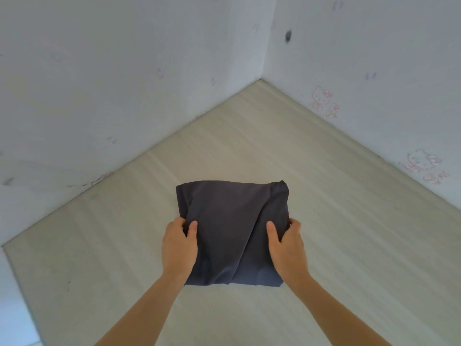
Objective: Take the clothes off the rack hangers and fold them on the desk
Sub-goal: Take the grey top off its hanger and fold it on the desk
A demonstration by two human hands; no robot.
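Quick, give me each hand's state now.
Left hand: grips the dark folded garment by its left edge.
Right hand: grips its right edge.

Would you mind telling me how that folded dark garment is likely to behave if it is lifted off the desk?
The dark garment is probably floppy: creases run across it. It likely unfolds if lifted by one side, which may be why the left hand and right hand each grip an edge. It looks thin, so probably light.

Folded garment [232, 231]: plain dark charcoal, no pattern. Desk surface [324, 245]: pale beige with a fine, lengthwise wood-grain streak. Walls [99, 83]: white, with faded pink cartoon cat stickers [320, 97] and one dark smudge [288, 36], possibly a stain.
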